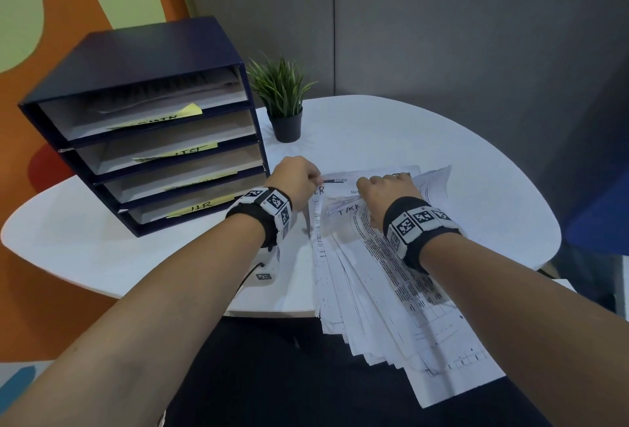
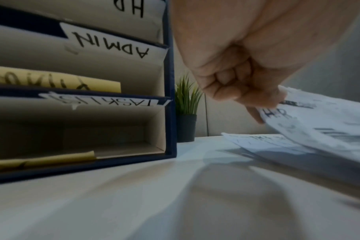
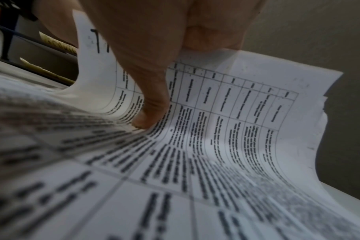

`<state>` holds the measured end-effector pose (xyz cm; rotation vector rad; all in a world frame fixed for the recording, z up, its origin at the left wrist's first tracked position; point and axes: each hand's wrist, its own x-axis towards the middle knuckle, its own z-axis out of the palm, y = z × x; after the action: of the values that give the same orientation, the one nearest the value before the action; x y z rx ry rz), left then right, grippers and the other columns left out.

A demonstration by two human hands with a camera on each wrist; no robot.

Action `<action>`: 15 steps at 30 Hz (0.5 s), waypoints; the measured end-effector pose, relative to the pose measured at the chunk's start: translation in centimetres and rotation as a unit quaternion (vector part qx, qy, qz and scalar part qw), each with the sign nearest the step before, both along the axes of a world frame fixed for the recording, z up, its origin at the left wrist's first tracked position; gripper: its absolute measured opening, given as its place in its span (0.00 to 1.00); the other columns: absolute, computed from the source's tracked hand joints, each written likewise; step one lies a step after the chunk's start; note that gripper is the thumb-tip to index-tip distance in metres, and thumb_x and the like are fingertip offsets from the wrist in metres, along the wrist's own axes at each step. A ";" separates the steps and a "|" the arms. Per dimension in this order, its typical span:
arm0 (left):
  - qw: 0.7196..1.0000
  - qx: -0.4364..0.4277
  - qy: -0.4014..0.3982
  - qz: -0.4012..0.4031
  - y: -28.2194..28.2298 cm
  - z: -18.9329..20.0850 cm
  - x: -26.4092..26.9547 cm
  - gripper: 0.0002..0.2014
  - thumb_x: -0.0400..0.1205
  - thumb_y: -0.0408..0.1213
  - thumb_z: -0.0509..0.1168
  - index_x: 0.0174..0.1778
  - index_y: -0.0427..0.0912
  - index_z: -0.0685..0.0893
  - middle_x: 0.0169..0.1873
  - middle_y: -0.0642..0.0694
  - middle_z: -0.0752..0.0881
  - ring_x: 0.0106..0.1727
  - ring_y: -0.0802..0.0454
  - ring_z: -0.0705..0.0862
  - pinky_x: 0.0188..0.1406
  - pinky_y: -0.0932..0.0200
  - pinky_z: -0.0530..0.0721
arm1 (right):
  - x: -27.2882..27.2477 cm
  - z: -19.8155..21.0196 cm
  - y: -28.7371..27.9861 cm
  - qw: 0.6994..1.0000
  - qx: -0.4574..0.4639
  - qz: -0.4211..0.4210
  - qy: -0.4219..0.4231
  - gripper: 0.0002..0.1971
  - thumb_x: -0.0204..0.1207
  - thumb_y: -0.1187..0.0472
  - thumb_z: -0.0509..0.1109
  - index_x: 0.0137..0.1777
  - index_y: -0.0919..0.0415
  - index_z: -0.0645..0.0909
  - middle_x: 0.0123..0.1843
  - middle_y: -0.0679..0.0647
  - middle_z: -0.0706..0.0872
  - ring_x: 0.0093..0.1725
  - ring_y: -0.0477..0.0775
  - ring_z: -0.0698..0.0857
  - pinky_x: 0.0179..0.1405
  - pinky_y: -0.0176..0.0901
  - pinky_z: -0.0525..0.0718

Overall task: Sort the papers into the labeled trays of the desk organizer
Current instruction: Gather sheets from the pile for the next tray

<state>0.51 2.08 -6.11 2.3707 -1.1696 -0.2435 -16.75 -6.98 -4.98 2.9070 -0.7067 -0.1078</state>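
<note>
A fanned stack of printed papers (image 1: 391, 307) lies on the white table (image 1: 459, 140) and overhangs its near edge. My left hand (image 1: 313, 181) pinches the top left corner of a sheet marked "HR" (image 2: 298, 116), lifted a little off the stack. My right hand (image 1: 381, 185) grips the far ends of several upper sheets and curls them upward. Its thumb (image 3: 146, 113) presses on a table-printed sheet marked "TASK" (image 1: 350, 219). The dark blue organizer (image 1: 143, 52) stands at the left with stacked trays and yellow labels; ADMIN (image 2: 111, 42) and a task list label (image 2: 105, 101) are readable.
A small potted plant (image 1: 284, 100) stands just right of the organizer, behind the papers. A grey partition wall runs behind the table. Bare tabletop lies in front of the organizer and to the right of the stack.
</note>
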 end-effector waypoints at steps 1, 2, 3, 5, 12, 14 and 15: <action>1.000 0.002 -0.018 -0.003 0.1 0.2 -0.3 0.09 0.84 0.41 0.69 0.43 0.42 0.93 0.38 0.42 0.89 0.41 0.42 0.87 0.43 0.53 0.88 | 0.0 0.0 0.0 1.000 -0.001 -0.001 0.001 0.18 0.72 0.63 0.70 0.62 0.59 0.72 0.52 0.53 0.84 0.55 0.59 0.83 0.62 0.53 0.73; 0.999 0.000 -0.032 0.000 0.2 0.3 -0.4 0.09 0.83 0.42 0.70 0.43 0.44 0.93 0.38 0.43 0.89 0.41 0.43 0.87 0.43 0.53 0.88 | 0.0 0.0 0.0 1.000 -0.002 -0.001 0.002 0.18 0.72 0.63 0.70 0.62 0.59 0.71 0.52 0.53 0.84 0.55 0.59 0.83 0.62 0.54 0.73; 0.999 -0.005 -0.038 0.007 0.3 0.4 -0.5 0.08 0.81 0.44 0.72 0.42 0.46 0.93 0.37 0.45 0.89 0.40 0.44 0.86 0.42 0.54 0.87 | 0.0 -0.1 -0.1 1.000 -0.004 -0.001 0.000 0.18 0.72 0.64 0.69 0.62 0.59 0.71 0.52 0.53 0.84 0.55 0.59 0.83 0.62 0.54 0.73; 0.999 -0.016 -0.032 0.018 0.6 0.6 -0.5 0.06 0.78 0.45 0.75 0.39 0.48 0.92 0.34 0.48 0.88 0.39 0.47 0.87 0.41 0.55 0.86 | -0.1 -0.2 -0.1 1.000 -0.002 -0.004 -0.017 0.20 0.72 0.65 0.69 0.63 0.59 0.68 0.52 0.54 0.85 0.53 0.59 0.83 0.60 0.53 0.74; 0.999 -0.021 -0.045 -0.019 1.8 1.0 -0.8 0.03 0.77 0.41 0.76 0.37 0.52 0.91 0.35 0.51 0.90 0.41 0.51 0.87 0.45 0.53 0.88 | 0.1 -0.7 -0.6 0.999 0.015 -0.011 -0.040 0.43 0.71 0.62 0.74 0.81 0.60 0.51 0.57 0.55 0.85 0.58 0.61 0.82 0.65 0.57 0.73; 0.997 -0.017 -0.063 -0.032 2.0 1.0 -1.1 0.02 0.78 0.40 0.75 0.40 0.52 0.92 0.37 0.51 0.91 0.42 0.50 0.87 0.44 0.52 0.88 | 0.1 -0.8 -0.6 0.999 0.007 -0.004 -0.040 0.33 0.72 0.63 0.72 0.74 0.59 0.61 0.58 0.56 0.85 0.59 0.61 0.82 0.64 0.56 0.73; 0.997 -0.013 -0.067 -0.037 2.1 1.1 -1.3 0.03 0.78 0.39 0.74 0.40 0.51 0.92 0.37 0.51 0.91 0.42 0.50 0.87 0.43 0.53 0.88 | 0.0 -0.7 -0.6 0.999 0.005 -0.005 -0.040 0.30 0.72 0.63 0.72 0.72 0.59 0.64 0.58 0.56 0.84 0.59 0.61 0.81 0.64 0.55 0.73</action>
<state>-0.75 4.21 -5.03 2.3534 -1.3172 -0.0928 -16.78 -7.59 -5.69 2.9319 -0.7339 0.0042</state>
